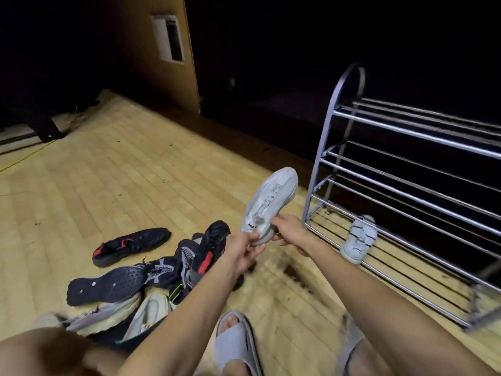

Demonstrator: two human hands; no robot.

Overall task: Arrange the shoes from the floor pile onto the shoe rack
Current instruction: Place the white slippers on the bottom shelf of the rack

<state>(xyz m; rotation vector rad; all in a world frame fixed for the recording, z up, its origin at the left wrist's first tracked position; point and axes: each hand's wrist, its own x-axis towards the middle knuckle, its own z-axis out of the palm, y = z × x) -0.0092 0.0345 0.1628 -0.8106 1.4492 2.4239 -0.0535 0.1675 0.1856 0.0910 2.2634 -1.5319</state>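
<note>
A white sneaker (pixel 268 202) hangs in the air at the centre, toe pointing up and away. My left hand (pixel 244 252) pinches its heel from below, and my right hand (pixel 291 230) grips the heel from the right side. To the right stands a metal shoe rack (pixel 406 169) with several tiers of bars. One white sneaker (pixel 359 240) lies on its lowest tier near the left end. On the floor at lower left sits a pile of shoes (pixel 141 278), mostly black sneakers with light ones underneath. A black and red sneaker (pixel 130 245) lies just beyond the pile.
My feet wear grey slides (pixel 235 346) at the bottom centre, close to the pile. The wooden floor (pixel 135 180) stretches out to the left and ahead. A yellow cable (pixel 24 157) crosses the far left. A wooden panel (pixel 168 50) and darkness lie behind.
</note>
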